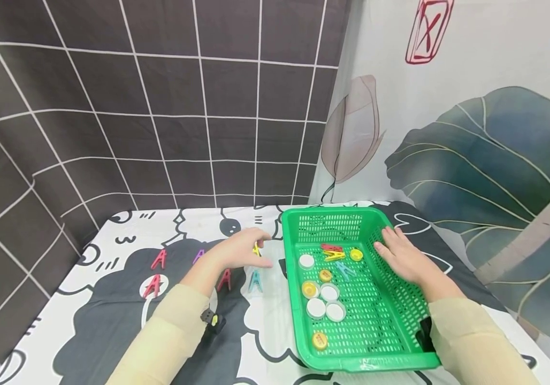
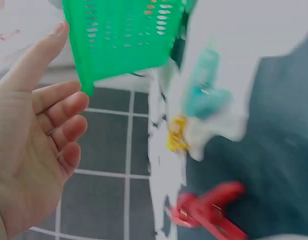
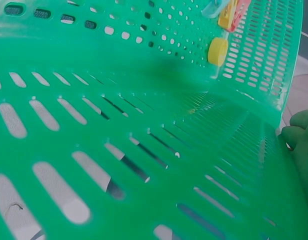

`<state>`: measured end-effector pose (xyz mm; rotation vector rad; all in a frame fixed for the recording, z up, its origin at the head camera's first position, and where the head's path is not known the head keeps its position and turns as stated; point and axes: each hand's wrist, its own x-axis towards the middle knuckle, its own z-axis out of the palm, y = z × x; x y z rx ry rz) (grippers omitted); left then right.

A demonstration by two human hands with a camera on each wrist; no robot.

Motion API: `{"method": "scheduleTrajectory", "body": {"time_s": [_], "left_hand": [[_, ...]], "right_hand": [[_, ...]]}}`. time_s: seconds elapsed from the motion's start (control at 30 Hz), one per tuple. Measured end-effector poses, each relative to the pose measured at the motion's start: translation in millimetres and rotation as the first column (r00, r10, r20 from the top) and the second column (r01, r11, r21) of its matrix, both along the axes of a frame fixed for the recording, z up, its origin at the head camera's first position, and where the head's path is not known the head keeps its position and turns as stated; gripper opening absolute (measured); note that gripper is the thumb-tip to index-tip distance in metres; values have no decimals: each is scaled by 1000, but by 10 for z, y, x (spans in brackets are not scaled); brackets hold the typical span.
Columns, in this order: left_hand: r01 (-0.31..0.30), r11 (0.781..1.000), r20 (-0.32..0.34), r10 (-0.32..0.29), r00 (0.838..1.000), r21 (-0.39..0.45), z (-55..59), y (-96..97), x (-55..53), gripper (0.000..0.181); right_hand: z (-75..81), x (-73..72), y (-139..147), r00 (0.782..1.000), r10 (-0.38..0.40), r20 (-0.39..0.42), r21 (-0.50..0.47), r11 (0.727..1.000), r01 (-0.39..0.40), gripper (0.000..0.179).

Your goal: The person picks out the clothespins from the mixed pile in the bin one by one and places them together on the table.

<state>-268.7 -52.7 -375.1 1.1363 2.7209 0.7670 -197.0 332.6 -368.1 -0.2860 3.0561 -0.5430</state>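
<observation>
My left hand (image 1: 241,250) hovers over the cloth just left of a green plastic basket (image 1: 290,299), thumb and fingers apart with nothing between them. Partly behind its fingers is a yellow clothespin (image 1: 256,249). A light blue clothespin (image 1: 255,280) and a red clothespin (image 1: 224,279) lie below that hand; all three appear blurred in the left wrist view. Along the basket's right rim rests my right hand (image 1: 402,256), its fingers extended. Inside the basket are red, yellow (image 1: 334,255) and blue clothespins, near a yellow cap (image 1: 356,255).
Several white caps (image 1: 315,308) and orange-yellow caps (image 1: 320,340) lie in the basket's left half. More red clothespins (image 1: 152,286) and a purple clothespin (image 1: 199,255) are on the patterned cloth (image 1: 111,321) at left. A dark tiled-pattern curtain (image 1: 159,107) hangs behind the table.
</observation>
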Motion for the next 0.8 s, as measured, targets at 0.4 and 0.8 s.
{"method": "scheduleTrajectory", "body": {"time_s": [0.4, 0.8], "left_hand": [[-68, 992, 54, 63, 997, 102, 541, 648, -88, 55], [-175, 956, 134, 146, 980, 237, 738, 1243, -14, 43]], "right_hand": [[-3, 5, 14, 1000, -5, -15, 15, 1000, 5, 72], [-6, 9, 9, 1000, -7, -9, 3, 1000, 7, 72]]}}
